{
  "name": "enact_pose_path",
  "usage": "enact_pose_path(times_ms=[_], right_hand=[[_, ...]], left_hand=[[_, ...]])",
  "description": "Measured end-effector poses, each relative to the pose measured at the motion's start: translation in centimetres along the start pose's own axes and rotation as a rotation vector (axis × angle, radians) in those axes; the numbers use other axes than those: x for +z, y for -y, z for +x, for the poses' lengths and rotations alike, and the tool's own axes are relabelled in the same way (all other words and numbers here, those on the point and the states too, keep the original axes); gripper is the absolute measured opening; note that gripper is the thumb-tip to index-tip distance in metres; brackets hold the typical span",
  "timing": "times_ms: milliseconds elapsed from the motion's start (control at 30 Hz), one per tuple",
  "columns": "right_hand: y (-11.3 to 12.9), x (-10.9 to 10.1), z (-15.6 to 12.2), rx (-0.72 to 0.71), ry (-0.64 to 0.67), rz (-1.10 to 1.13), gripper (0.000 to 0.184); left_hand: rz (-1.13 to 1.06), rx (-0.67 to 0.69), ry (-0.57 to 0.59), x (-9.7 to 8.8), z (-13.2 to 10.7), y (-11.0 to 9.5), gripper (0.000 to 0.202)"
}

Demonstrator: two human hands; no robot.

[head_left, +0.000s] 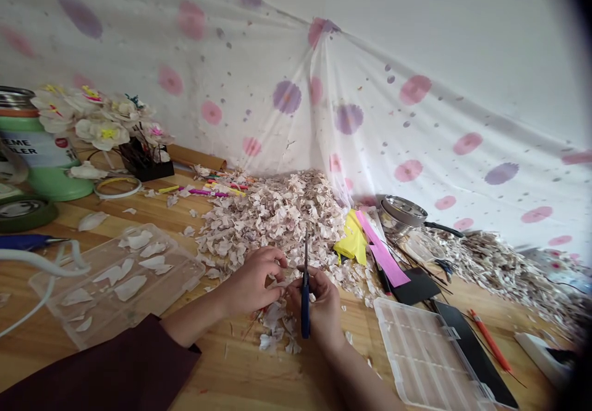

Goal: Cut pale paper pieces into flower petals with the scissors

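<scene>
My right hand (321, 306) grips a pair of scissors (305, 300) with dark blue handles, its narrow blades pointing away from me. Close beside it, my left hand (256, 275) has its fingers curled in a pinch. A small pale piece seems to lie between the two hands, but its shape is unclear. Just beyond my fingers rises a big heap of whitish, petal-like flakes (282, 207). Several cut pale scraps (275, 325) lie on the wooden table (231, 374) under my hands.
To the left lies a clear plastic tray (171, 303) with several petals, near a glue gun (28, 241) and white petal flowers (106, 127). On the right are an open compartment box (416, 355), pink paper (391, 263), yellow paper (353, 238), a metal pan (402, 214) and an orange tool (490, 340).
</scene>
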State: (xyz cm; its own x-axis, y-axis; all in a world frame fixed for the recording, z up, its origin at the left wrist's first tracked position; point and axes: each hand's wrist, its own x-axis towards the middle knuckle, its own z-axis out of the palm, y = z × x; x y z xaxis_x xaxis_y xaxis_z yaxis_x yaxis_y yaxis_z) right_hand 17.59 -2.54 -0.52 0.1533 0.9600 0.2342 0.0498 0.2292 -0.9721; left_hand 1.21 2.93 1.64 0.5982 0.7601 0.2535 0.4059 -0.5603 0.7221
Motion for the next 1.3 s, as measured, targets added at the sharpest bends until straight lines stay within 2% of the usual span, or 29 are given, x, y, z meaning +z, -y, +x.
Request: enact_pose_path(times_ms=[233, 400, 733, 967, 1033, 1133, 1300], right_hand=[[0.3, 0.2, -0.1, 0.000, -0.035, 0.017, 0.032], [0.7, 0.4, -0.4, 0.002, -0.022, 0.002, 0.027], [0.0, 0.0, -0.4, -0.003, -0.114, 0.083, 0.037], [-0.6, -0.3, -0.1, 0.040, -0.056, 0.129, 0.042], [-0.6, -0.3, -0.1, 0.056, -0.048, 0.150, 0.044], [-0.2, 0.1, -0.2, 0.071, -0.052, 0.140, 0.048], [0.2, 0.3, -0.3, 0.032, -0.066, 0.041, 0.040]], left_hand=[[-0.256, -0.078, -0.028, -0.4, 0.1, -0.1, 0.004], [-0.402, -0.148, -0.058, -0.1, 0.1, 0.0, 0.008], [-0.479, -0.193, -0.040, 0.0, 0.2, 0.0, 0.011], [-0.687, -0.383, -0.239, 0.3, 0.1, 0.1, 0.018], [-0.682, -0.385, -0.266, 0.5, 0.1, 0.1, 0.017], [-0.621, -0.345, -0.243, 0.8, 0.1, 0.0, 0.014], [-0.591, -0.331, -0.188, 1.2, 0.1, -0.5, 0.012]])
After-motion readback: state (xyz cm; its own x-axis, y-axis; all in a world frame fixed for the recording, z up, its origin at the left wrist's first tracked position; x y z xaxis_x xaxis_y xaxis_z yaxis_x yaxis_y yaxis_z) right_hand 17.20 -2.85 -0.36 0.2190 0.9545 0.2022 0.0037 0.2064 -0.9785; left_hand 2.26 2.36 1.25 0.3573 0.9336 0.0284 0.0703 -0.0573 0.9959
